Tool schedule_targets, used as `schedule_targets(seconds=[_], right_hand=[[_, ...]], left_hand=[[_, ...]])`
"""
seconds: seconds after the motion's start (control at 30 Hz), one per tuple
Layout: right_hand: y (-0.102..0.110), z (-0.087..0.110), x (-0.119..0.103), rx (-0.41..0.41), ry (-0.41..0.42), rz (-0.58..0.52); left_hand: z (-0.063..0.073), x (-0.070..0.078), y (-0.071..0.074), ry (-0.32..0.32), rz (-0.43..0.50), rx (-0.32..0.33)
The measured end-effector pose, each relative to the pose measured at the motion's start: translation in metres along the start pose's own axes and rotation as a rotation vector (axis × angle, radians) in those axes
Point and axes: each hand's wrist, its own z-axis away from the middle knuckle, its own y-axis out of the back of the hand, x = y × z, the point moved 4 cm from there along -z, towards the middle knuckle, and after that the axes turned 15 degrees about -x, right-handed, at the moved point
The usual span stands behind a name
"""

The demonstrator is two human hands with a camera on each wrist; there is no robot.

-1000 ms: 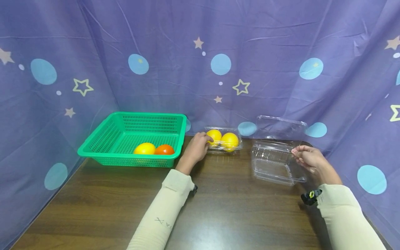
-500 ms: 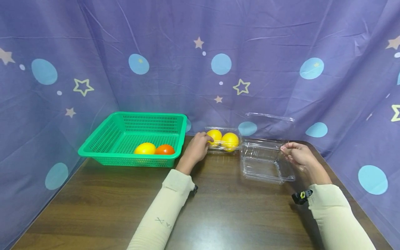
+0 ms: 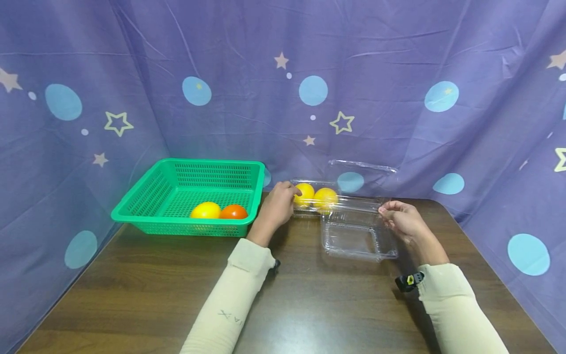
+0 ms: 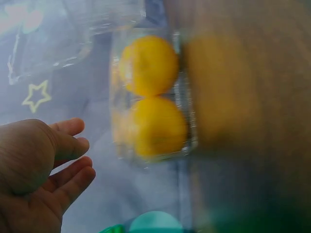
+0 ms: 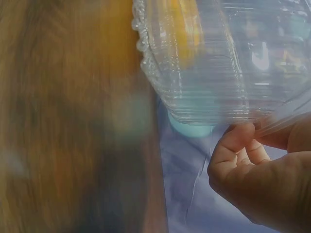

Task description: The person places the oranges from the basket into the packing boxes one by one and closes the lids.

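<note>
Two yellow-orange round fruits (image 3: 325,198) sit side by side in a closed clear plastic box (image 4: 187,104) at the back middle of the table. My left hand (image 3: 278,204) is beside this box's left end; in the left wrist view its loosely bent fingers (image 4: 77,170) stand apart from the box and hold nothing. A larger clear clamshell container (image 3: 353,254), its lid raised, is in front and to the right of the box, overlapping it in the head view. My right hand (image 3: 404,221) pinches its right edge between thumb and fingers.
A green perforated basket (image 3: 185,227) stands on the left of the brown wooden table (image 3: 318,305). It holds a yellow fruit (image 3: 206,210) and an orange-red one (image 3: 234,212). A purple patterned curtain (image 3: 247,113) hangs close behind the table.
My right hand has moved left with the clamshell container, which now overlaps the fruit box in the head view. The left hand has barely moved. The basket's contents look the same.
</note>
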Motion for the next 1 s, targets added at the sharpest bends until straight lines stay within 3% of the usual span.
schedule_targets(seconds=[0.3, 0.6, 0.7, 0.87, 1.0], right_hand=[[-0.025, -0.01, -0.004, -0.005, 0.016, 0.028], [-0.05, -0.024, -0.002, -0.015, 0.012, 0.042], [-0.057, -0.027, 0.0, -0.008, 0.008, 0.034], [-0.067, -0.032, 0.001, -0.007, 0.009, 0.02], [-0.075, -0.036, 0.0, -0.023, 0.014, 0.023]], left_hand=[[0.013, -0.01, 0.045, 0.041, 0.041, 0.076], [0.039, -0.046, 0.078, 0.192, 0.168, 0.056], [0.047, -0.059, 0.083, 0.219, 0.197, 0.029], [0.057, -0.075, 0.085, 0.236, 0.259, -0.08], [0.068, -0.086, 0.086, 0.294, 0.303, -0.16]])
